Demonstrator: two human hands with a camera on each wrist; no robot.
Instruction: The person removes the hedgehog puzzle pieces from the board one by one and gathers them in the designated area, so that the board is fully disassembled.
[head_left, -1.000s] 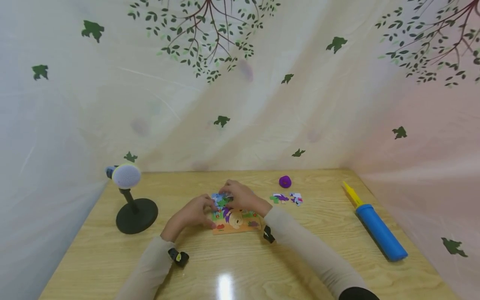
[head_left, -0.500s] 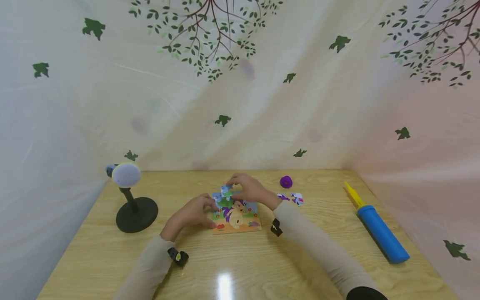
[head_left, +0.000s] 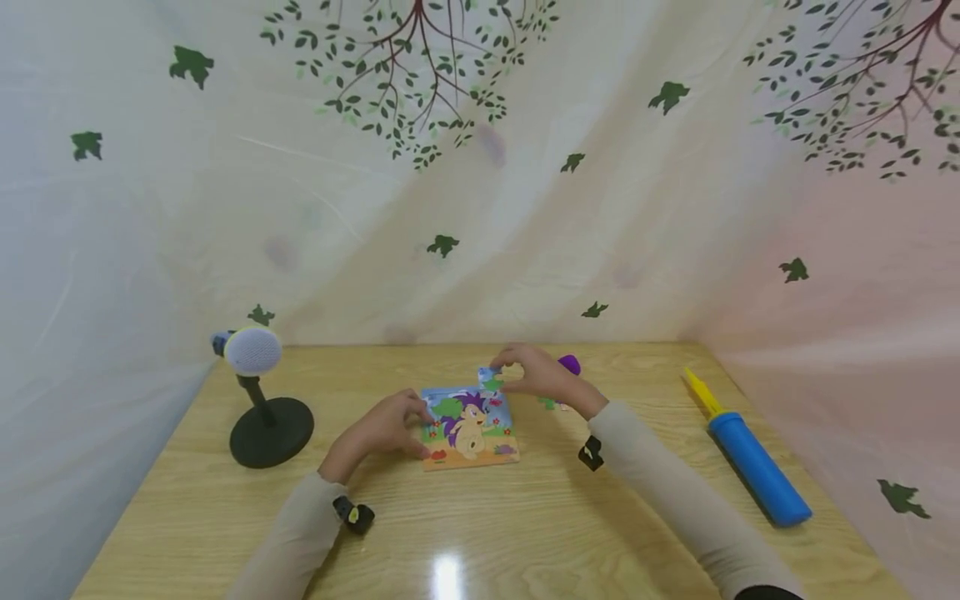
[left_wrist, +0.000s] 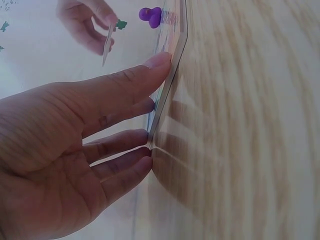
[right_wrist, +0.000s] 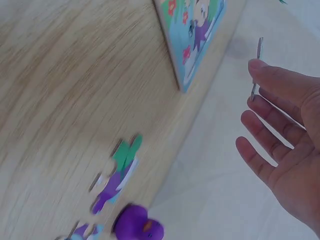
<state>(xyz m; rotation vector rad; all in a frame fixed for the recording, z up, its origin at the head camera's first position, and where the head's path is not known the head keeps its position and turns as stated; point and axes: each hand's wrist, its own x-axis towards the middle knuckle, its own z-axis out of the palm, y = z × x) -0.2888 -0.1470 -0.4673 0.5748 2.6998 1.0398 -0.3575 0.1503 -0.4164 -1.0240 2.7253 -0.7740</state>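
Note:
A jigsaw board (head_left: 465, 454) with a purple-haired hedgehog picture lies flat on the table, in the middle of the head view. My left hand (head_left: 382, 425) rests at its left edge. In the left wrist view the thumb and fingertips touch the board's rim, fingers fairly straight. My right hand (head_left: 543, 375) pinches a blue and green jigsaw piece (head_left: 489, 379) between thumb and fingers. It holds the piece raised by the board's back right corner. Edge-on, the piece (right_wrist: 253, 90) looks thin in the right wrist view, and the other fingers stand loose.
Loose jigsaw pieces (right_wrist: 115, 177) lie right of the board, beside a purple toy duck (right_wrist: 137, 227); the right hand partly hides them in the head view. A blue hand pump (head_left: 757, 467) with a yellow nozzle lies far right. A round-headed stand (head_left: 272, 432) with a black base stands left.
My right hand has lifted the jigsaw piece from the board's back left part and carried it right, uncovering the picture. The left hand has stayed at the board's edge.

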